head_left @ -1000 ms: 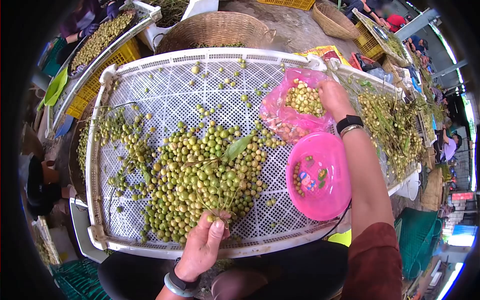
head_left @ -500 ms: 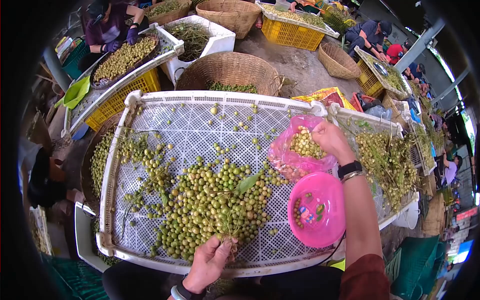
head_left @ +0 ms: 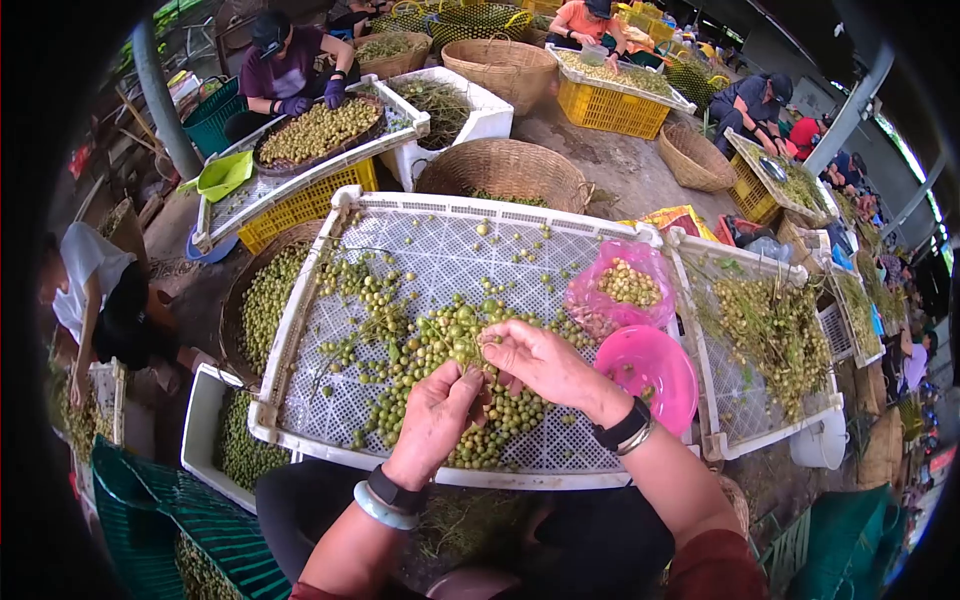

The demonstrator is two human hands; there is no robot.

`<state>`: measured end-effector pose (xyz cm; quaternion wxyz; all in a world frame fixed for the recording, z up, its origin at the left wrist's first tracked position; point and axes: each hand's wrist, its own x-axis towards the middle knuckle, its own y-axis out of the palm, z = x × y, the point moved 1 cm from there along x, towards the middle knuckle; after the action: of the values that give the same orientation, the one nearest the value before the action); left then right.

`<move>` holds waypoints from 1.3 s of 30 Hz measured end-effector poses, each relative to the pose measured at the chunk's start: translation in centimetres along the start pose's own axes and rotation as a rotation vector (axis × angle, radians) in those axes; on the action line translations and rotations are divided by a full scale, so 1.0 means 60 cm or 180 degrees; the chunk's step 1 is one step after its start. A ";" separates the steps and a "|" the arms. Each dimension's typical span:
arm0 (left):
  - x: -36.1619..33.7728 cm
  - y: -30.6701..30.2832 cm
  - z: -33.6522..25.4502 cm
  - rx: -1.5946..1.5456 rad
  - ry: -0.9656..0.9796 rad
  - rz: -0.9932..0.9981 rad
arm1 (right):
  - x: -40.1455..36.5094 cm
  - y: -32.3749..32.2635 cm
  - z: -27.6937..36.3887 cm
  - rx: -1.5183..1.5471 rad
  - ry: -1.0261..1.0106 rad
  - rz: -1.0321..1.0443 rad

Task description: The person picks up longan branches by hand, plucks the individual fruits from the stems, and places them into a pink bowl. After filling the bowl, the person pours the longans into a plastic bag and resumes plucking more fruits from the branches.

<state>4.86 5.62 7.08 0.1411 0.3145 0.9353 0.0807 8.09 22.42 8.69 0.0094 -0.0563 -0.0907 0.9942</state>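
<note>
My left hand is closed on a thin stemmed sprig, held over a pile of small round green and yellowish fruits. Right beside it, my right hand has thumb and fingers pinched together at the sprig's upper end. What sits between those fingertips is hidden. The pile lies on a white mesh tray. On the tray's right side, a pink plastic bag stands open, holding paler fruits. A pink bowl in front of it has a few fruits inside.
A second mesh tray at the right carries leafy fruiting stems. Behind stands a wicker basket; a white tub of green fruits is at lower left. Co-workers sit around, one with purple gloves at upper left.
My right hand has left the pink bag and come left to meet my left hand. The left hand has risen from the tray's front edge over the pile. The view has shifted.
</note>
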 end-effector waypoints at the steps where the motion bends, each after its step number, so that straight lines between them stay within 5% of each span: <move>1: -0.004 -0.001 -0.006 0.0183 0.0039 0.0061 | 0.002 0.014 -0.001 0.0238 -0.0109 -0.0007; 4: -0.012 -0.012 -0.028 0.0726 0.0127 0.0201 | -0.010 0.044 0.014 0.0726 -0.0355 -0.0018; 9: -0.011 -0.036 -0.028 0.2209 0.1176 -0.0031 | -0.022 0.062 0.024 0.1034 -0.0283 -0.0197; 13: -0.024 -0.039 -0.044 0.2632 0.0857 -0.0080 | -0.024 0.058 0.014 0.1331 -0.0090 -0.0348; 16: -0.019 -0.047 -0.039 0.2958 0.1564 -0.0350 | -0.022 0.050 -0.001 0.1195 -0.0147 -0.0341; 20: -0.004 -0.061 -0.035 0.2754 0.1104 -0.0192 | -0.015 0.025 -0.010 0.1218 -0.0132 -0.0317; 28: 0.024 -0.078 0.013 0.0217 -0.0066 0.0243 | -0.008 0.000 -0.017 0.1132 -0.0036 -0.0429; 39: 0.021 -0.066 0.007 -0.0084 -0.0330 0.0192 | 0.002 0.015 -0.018 0.0265 -0.0295 -0.0741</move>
<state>1.81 3.32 5.47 0.1910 0.3444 0.9156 0.0809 8.10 21.75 7.45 0.1228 0.0011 -0.0557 0.9909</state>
